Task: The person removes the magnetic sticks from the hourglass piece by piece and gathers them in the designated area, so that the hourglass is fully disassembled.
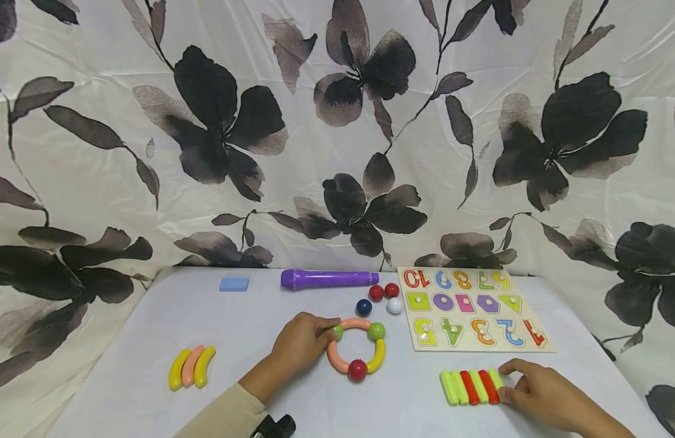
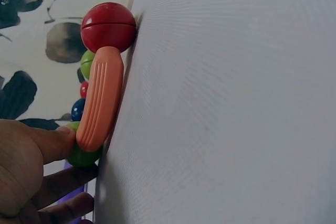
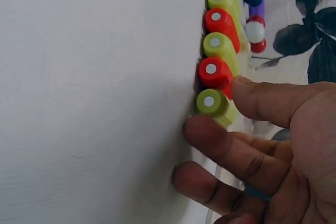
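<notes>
A ring of curved pieces and balls (image 1: 380, 358) lies on the table, partly pink and yellow, joined by two green balls and a red ball (image 2: 108, 27). My left hand (image 1: 301, 344) pinches the ring's left green ball (image 2: 84, 153) between thumb and fingers; a pink curved bar (image 2: 101, 98) runs from there to the red ball. To the right, green and red sticks lie side by side in a row (image 1: 468, 387). My right hand (image 1: 545, 389) has thumb and fingertips about the rightmost green stick (image 3: 212, 103). Pale round discs show on the sticks' ends in the right wrist view.
Three curved pieces, two yellow and one pink (image 1: 189, 367), lie at the left. Behind are a blue block (image 1: 234, 284), a purple microphone-shaped toy (image 1: 328, 279), red balls (image 1: 376, 293), a dark blue ball (image 1: 363, 308), a white ball (image 1: 394, 305) and a number puzzle board (image 1: 452, 350).
</notes>
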A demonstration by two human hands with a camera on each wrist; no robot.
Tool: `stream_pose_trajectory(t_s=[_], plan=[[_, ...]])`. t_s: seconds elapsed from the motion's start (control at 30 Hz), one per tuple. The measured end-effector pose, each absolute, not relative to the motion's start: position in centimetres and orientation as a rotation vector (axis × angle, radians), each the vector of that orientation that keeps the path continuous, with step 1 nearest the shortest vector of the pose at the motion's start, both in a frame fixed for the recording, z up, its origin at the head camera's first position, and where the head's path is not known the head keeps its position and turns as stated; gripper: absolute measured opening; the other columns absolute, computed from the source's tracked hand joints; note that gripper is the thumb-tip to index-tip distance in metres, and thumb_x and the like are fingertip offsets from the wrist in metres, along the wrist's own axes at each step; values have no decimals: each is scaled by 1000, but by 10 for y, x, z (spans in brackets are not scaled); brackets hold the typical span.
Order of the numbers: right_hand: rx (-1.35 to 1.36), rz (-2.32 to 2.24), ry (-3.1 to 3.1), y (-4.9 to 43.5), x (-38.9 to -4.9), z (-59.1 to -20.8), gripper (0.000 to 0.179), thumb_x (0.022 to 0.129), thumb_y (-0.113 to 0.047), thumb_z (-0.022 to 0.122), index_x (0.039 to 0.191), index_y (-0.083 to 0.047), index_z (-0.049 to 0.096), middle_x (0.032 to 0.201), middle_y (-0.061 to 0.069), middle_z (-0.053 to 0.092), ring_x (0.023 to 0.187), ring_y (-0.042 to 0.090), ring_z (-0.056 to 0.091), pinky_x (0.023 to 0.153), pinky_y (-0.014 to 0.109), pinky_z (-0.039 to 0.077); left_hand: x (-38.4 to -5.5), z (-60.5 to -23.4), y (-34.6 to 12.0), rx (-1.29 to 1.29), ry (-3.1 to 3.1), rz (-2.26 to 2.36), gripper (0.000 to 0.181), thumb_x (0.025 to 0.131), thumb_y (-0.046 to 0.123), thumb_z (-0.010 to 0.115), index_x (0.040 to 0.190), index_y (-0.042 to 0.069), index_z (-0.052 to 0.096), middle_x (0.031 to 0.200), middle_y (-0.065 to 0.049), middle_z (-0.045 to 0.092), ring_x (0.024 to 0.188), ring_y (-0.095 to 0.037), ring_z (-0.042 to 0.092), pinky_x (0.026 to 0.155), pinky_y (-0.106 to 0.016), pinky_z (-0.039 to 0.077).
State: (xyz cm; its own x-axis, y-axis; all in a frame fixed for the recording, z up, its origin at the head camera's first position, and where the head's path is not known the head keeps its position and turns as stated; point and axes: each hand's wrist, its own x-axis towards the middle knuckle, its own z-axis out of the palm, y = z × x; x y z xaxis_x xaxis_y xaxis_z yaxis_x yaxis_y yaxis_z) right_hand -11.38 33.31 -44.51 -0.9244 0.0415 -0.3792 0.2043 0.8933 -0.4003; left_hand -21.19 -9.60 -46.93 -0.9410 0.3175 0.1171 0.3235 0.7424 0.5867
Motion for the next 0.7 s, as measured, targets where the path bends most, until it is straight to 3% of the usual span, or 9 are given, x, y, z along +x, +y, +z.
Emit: stream_pose_trajectory(t_s=[0.23, 0.53, 0.7], plan=[[176, -581, 2775, 328, -125, -432, 52, 91, -43, 76, 120, -1, 67, 75, 0, 59, 68, 16, 54, 61, 35, 46, -213, -468, -98, -561, -2933, -1005, 27, 95, 20, 74, 121, 21, 78, 118, 1, 74, 119, -25, 64, 98, -50, 51], [32, -651, 2895, 275, -136, -417, 39, 96, -37, 73, 123, -10, 67, 76, -6, 58, 63, 14, 52, 54, 31, 41, -216, -467, -101, -662, -2952, -920, 22, 94, 20, 74, 116, 19, 72, 107, 5, 70, 106, -22, 62, 95, -46, 52], [-177, -664, 2943, 235, -145, -419, 37, 94, -36, 76, 124, -16, 68, 81, -14, 62, 75, 8, 55, 68, 34, 50, -218, -466, -105, -776, -2936, -894, 27, 93, 19, 72, 120, 18, 72, 111, 3, 71, 111, -24, 62, 99, -48, 50]])
